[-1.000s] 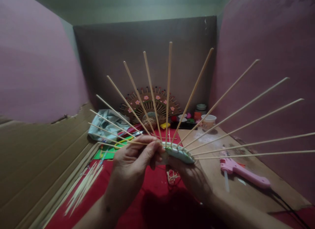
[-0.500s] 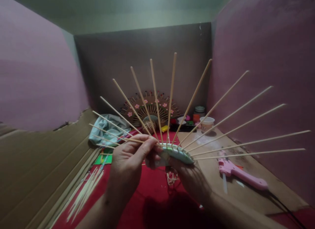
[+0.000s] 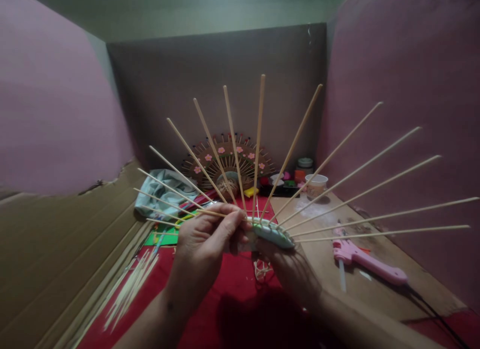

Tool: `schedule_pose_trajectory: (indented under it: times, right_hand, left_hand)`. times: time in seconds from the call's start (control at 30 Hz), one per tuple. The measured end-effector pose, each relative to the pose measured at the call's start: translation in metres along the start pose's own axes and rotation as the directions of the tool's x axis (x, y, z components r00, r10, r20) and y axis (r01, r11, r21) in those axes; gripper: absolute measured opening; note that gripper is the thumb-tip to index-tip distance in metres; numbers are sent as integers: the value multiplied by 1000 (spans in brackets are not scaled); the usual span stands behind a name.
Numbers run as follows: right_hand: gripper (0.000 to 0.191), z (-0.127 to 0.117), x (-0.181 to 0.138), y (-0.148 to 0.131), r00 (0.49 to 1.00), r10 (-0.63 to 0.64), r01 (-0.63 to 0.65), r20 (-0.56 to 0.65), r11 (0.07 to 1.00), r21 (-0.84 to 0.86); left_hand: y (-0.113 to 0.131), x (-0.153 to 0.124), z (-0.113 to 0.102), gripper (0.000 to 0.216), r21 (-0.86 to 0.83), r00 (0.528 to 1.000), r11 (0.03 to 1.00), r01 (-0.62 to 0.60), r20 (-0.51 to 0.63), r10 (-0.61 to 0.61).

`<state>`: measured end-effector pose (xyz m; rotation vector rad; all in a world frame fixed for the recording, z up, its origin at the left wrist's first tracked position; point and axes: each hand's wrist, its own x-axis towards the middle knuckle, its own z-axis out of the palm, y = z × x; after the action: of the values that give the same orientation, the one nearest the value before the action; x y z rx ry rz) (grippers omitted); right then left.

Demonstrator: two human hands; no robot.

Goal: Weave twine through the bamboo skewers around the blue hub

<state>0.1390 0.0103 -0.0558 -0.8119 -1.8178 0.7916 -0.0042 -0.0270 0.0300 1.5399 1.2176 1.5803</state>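
A fan-shaped frame of thin wooden sticks (image 3: 258,139) spreads out from a curved, pale green base (image 3: 273,235). My right hand (image 3: 288,269) grips that base from below, its fingers mostly hidden behind it. At the left end of the base, my left hand (image 3: 210,234) is closed in a pinch, thumb against forefinger, among the lower ends of the sticks. Whether a strand is also between those fingertips cannot be made out. Below the base shows a loose tangle of pale twine (image 3: 262,270).
Loose sticks (image 3: 131,284) lie at left on the red cloth (image 3: 202,314). A pink glue gun (image 3: 367,261) rests on the brown board (image 3: 390,304) at right, near a white cup (image 3: 317,186). Behind stand a flower-decorated fan (image 3: 228,156) and a pale blue cloth (image 3: 163,194).
The left hand has shifted slightly right along the base, still pinching. The stick frame has barely moved, and the right hand keeps its hold.
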Motion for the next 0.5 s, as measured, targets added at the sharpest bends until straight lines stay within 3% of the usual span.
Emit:
schedule_pose_trajectory:
  times: [0.27, 0.5]
  right_hand:
    - [22, 1, -2, 6, 995, 76, -85, 67, 987, 139]
    - [19, 1, 1, -10, 979, 192, -204, 69, 940, 273]
  left_hand:
    - [-3, 2, -3, 11, 40, 999, 999, -32, 31, 30]
    - [-6, 4, -7, 10, 79, 994, 994, -68, 92, 61]
